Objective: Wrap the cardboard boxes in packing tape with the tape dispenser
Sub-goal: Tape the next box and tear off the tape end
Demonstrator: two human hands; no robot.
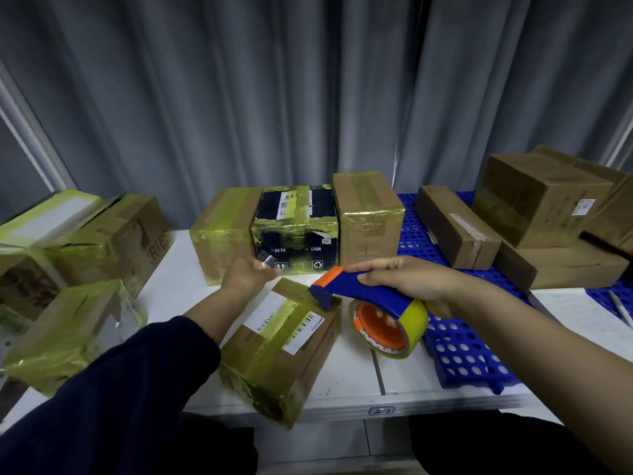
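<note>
A tape-wrapped cardboard box (274, 351) with white barcode labels lies at the table's front edge, between my arms. My right hand (407, 279) grips the blue and orange tape dispenser (370, 303), its yellowish tape roll hanging below, its nose resting on the box's far right corner. My left hand (246, 275) hovers past the box's far left corner and pinches a small clear scrap of tape (269, 260) at its fingertips.
Three taped boxes, the middle one black (294, 231), stand in a row at the back. Several taped boxes (75, 269) pile at left. Plain untaped boxes (534, 214) sit on a blue perforated mat (462, 354) at right. A pen (620, 306) lies at far right.
</note>
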